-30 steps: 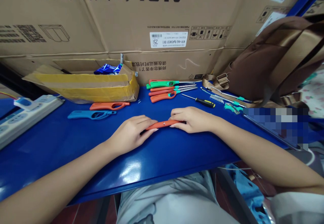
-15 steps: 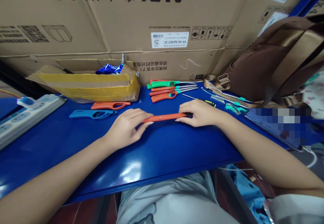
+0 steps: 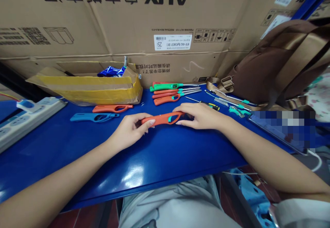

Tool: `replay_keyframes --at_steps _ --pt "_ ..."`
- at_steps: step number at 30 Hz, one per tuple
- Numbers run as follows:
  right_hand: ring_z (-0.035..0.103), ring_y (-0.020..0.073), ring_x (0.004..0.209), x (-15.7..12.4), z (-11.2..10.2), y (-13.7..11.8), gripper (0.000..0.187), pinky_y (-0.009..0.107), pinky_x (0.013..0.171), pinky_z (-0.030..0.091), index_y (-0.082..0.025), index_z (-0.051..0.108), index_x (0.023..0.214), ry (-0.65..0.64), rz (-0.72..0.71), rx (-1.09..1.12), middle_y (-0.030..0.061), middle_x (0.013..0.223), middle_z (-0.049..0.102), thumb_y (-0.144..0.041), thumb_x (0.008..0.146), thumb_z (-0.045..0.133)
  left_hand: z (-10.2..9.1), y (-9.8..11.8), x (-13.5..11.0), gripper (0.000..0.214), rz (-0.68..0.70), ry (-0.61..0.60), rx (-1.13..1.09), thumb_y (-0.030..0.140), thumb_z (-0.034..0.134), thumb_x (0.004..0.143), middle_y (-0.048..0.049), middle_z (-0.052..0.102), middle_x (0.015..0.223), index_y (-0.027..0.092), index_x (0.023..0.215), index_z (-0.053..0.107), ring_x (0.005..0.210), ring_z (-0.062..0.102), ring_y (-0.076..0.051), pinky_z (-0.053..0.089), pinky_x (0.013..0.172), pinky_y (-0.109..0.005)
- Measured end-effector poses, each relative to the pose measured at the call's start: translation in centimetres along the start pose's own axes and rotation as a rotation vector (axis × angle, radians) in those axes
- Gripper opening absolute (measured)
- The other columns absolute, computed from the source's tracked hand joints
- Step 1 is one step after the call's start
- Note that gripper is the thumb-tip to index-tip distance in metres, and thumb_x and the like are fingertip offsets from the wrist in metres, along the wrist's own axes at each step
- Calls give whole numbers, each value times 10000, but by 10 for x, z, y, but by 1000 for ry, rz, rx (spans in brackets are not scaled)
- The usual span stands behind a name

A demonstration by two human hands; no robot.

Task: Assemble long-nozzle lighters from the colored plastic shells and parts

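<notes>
An orange gas lighter (image 3: 162,119) with a green trigger is held level above the blue tabletop, its broad side with the trigger opening facing me. My left hand (image 3: 131,126) is closed around its rear end, thumb on the near side. At the trigger end, my right hand (image 3: 202,116) pinches the lighter; its fingers hide the tip. Left of the hands lie a blue lighter body (image 3: 89,117) and an orange lighter body (image 3: 110,108). Beyond my hands, several lighters with metal barrels lie together, among them a green lighter (image 3: 165,86).
A screwdriver (image 3: 212,106) and several metal rods with green parts (image 3: 237,111) lie to the right. At the back left stands a taped cardboard box (image 3: 103,92). A power strip (image 3: 28,119) is at far left, a brown bag (image 3: 268,63) at back right.
The lighter has been rolled from its narrow edge to its broad side, so the green trigger now shows. My right hand has shifted slightly left at its end.
</notes>
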State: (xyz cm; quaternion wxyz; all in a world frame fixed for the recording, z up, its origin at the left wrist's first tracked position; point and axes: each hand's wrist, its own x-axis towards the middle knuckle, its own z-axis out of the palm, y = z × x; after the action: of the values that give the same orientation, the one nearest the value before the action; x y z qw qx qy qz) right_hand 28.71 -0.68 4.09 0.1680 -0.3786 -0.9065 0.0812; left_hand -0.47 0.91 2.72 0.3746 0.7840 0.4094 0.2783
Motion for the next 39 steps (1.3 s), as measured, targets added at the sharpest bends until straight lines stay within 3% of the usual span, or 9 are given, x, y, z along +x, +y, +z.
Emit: replay_keyframes --at_steps 3,6,9,12,15,18,26,34,39 --pt "655 231 1063 1 5 -8 536 323 847 501 -208 570 1361 11 -27 -4 100 1285 662 -529 936 636 2 1 2 385 -258 -97 -363 507 649 878 -50 712 713 125 851 692 436 501 -90 427 439 -227" --pt "668 241 1038 3 11 -15 532 331 806 515 -193 572 1371 -14 -27 -32 101 1223 676 -534 962 593 4 1 2 375 -320 -142 -476 493 654 876 -50 716 743 125 931 703 433 500 -83 408 408 -210" --pt "680 234 1004 4 13 -17 479 329 785 517 -179 576 1369 -33 -42 -35 94 1166 697 -492 1010 525 6 2 -1 435 -199 -166 -321 528 564 949 -33 710 755 142 1091 703 491 566 -110 478 470 -230" --pt "680 239 1039 4 12 -15 432 343 817 518 -167 591 1348 -18 -60 -30 95 1160 707 -447 1042 471 6 1 -6 438 71 -127 0 528 578 962 -50 751 922 186 1208 698 699 674 -156 561 667 -266" --pt "685 232 1050 3 10 -13 400 342 845 511 -157 623 1307 -4 -84 -20 93 1161 717 -413 1060 438 4 -1 -8 372 339 -89 283 465 618 966 -59 752 1078 211 1223 707 931 704 -196 549 860 -282" --pt "690 224 1014 2 9 -14 419 327 819 503 -161 638 1295 -17 -112 -25 91 1130 726 -453 1043 477 3 -3 -10 341 459 -90 400 409 565 1009 -60 751 1051 195 1239 697 917 711 -182 541 841 -257" --pt "676 196 936 4 14 -28 373 290 759 464 -179 648 1263 -121 -141 27 80 1079 720 -427 1045 474 9 3 -16 348 538 -121 437 416 548 1019 -58 760 1028 170 1213 699 858 729 -174 544 785 -257" --pt "663 190 874 4 18 -26 336 289 787 461 -147 685 1181 -125 -190 106 80 992 735 -362 1053 461 12 2 -16 336 491 -171 400 424 494 1043 -41 773 1058 203 1174 709 891 741 -177 545 798 -256" --pt "666 186 890 5 16 -27 329 278 760 439 -179 689 1193 -147 -143 93 71 1012 736 -389 1044 483 8 -1 -15 343 489 -174 412 430 503 1038 -46 772 1103 206 1212 698 926 745 -185 546 825 -259"
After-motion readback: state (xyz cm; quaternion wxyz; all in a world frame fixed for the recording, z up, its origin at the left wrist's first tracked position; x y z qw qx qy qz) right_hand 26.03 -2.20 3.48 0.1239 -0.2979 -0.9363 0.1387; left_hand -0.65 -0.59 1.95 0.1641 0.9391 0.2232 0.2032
